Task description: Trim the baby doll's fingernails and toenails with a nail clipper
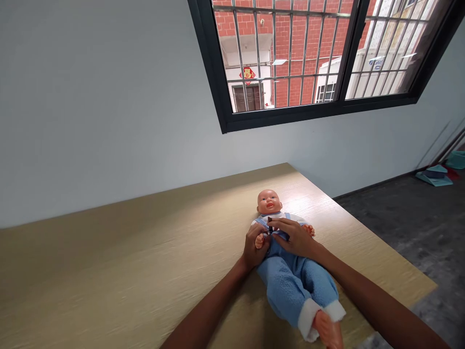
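A baby doll [290,271] lies on its back on the wooden table, its head away from me. It wears fleecy light-blue overalls with white cuffs over a white top. My left hand [253,243] is closed at the doll's chest, beside the doll's small hand; what its fingertips grip is hidden. Across the chest from the other side comes my right hand [292,236], its fingers closed around a small dark strip [270,225]. The strip stands out against the blue bib, between both sets of fingertips. Its exact kind is too small to tell.
The wooden table [127,252] meets a pale wall [109,106] at the back. Its right edge drops to a dark floor [385,228]. Above is a black-framed barred window [290,111]. Teal dustpans [436,175] lie on the floor at far right.
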A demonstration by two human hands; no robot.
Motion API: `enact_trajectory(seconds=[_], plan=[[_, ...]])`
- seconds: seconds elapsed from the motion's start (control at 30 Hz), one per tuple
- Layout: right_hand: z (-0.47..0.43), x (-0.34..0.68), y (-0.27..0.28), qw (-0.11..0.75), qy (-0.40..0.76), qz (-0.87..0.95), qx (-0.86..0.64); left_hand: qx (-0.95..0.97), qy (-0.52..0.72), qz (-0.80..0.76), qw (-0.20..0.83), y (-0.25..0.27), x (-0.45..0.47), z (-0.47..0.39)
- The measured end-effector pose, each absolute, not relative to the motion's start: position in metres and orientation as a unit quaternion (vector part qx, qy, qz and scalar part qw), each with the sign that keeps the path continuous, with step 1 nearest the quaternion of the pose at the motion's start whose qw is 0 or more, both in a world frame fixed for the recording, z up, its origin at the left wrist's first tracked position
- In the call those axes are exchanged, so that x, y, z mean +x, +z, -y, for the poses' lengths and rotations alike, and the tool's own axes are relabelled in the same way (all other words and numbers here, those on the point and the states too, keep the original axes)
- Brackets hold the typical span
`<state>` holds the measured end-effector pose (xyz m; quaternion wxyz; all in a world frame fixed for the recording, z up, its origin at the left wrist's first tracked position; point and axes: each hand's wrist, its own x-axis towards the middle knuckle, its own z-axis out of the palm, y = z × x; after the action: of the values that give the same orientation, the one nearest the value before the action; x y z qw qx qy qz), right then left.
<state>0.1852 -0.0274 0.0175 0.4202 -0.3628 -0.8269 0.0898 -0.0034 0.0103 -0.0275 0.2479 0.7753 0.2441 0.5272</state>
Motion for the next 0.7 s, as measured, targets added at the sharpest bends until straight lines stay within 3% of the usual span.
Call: enact_trajectory(seconds=[0.3, 0.7], plan=[[0.0239, 0.1859, 0.0144, 0.387, 0.099, 0.850, -0.342, 0.782, 0.517, -0.249, 0.245, -0.0252, -0.0034, -0.0098], [0.0271, 0.1836, 0.0149, 0.431, 0.096, 0.822, -0.360, 0.778, 0.517, -0.256, 0.249, -0.0263, -0.0038, -0.0093]])
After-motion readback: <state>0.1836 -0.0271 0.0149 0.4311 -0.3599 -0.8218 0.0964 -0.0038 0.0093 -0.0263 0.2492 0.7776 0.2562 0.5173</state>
